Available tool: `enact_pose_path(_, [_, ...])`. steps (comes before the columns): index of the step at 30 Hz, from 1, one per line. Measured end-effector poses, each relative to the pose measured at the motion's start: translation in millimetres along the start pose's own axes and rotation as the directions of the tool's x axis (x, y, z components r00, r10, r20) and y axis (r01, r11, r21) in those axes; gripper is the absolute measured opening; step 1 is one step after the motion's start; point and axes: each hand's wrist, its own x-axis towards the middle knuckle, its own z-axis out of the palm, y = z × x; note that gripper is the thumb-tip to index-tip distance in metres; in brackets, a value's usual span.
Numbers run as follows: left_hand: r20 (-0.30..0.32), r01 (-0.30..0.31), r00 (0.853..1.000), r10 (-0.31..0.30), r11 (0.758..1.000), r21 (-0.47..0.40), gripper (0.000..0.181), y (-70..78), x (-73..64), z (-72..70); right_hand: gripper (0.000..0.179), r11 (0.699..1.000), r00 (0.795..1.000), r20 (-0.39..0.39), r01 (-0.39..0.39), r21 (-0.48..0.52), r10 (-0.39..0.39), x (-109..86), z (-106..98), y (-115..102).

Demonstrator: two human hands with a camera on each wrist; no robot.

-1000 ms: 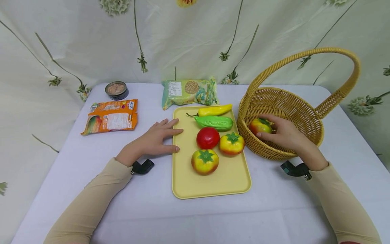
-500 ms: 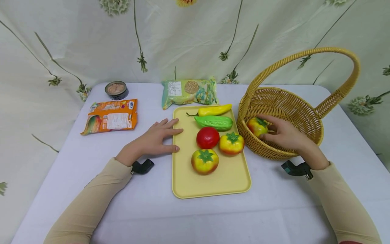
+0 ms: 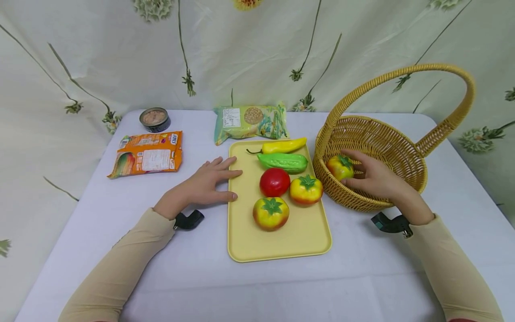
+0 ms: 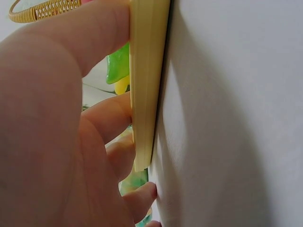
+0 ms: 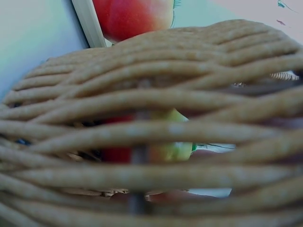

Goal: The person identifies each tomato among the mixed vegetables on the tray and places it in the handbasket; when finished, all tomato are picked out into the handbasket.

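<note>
My left hand [image 3: 205,183] lies with fingers spread at the left edge of the yellow tray [image 3: 277,246]. In the left wrist view its thumb and fingertips touch the tray's rim [image 4: 147,85]. My right hand [image 3: 374,176] reaches into the wicker basket [image 3: 358,203], thumb and index finger parted around the right side of a yellow-and-red toy tomato [image 3: 339,167]. That tomato [image 5: 175,149] shows through the weave in the right wrist view. Two similar tomatoes [image 3: 271,213], a red round fruit [image 3: 275,182], a green pepper-shaped vegetable [image 3: 283,163] and a yellow pepper [image 3: 283,146] lie on the tray.
Behind the tray lies a green snack packet [image 3: 253,123]. An orange packet [image 3: 149,154] and an opened can [image 3: 154,119] sit at the back left. The basket's tall handle [image 3: 406,70] arches over its opening. A floral cloth [image 3: 249,53] hangs behind the table.
The tomato in the basket has shifted slightly left. My right thumb has drawn back from its front, so more of the tomato shows. The left hand stays put.
</note>
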Motion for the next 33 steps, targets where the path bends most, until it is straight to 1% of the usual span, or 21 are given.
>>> enact_pose_path(9, [0.005, 0.003, 1.0, -0.003, 1.0, 0.002, 0.069, 0.9, 0.2, -0.7, 0.079, 1.0, 1.0, -0.014, -0.02, -0.014, 0.02, 0.2, -0.9, -0.4])
enact_pose_path(16, [0.002, 0.005, 1.0, -0.005, 1.0, 0.001, 0.069, 1.2, -0.2, -1.0, 0.081, 1.0, 1.0, -0.025, -0.006, -0.013, 0.005, -0.1, -0.9, -0.8])
enact_pose_path(21, [-0.001, 0.007, 1.0, -0.007, 1.0, -0.001, 0.069, 0.7, -0.9, -0.2, 0.081, 1.0, 0.998, -0.06, 0.011, -0.028, -0.013, -2.1, -2.4, -3.3])
enact_pose_path(28, [0.0, 0.007, 1.0, -0.007, 1.0, -0.002, 0.069, 0.6, -0.7, 0.0, 0.081, 0.999, 0.995, -0.103, 0.008, -0.04, -0.012, -11.3, -9.2, -13.5])
enact_pose_path(33, [0.002, 0.007, 1.0, -0.007, 1.0, -0.001, 0.069, 0.7, -0.4, -0.4, 0.079, 0.998, 0.987, -0.151, 0.042, -0.041, -0.047, -19.5, -14.3, -19.0])
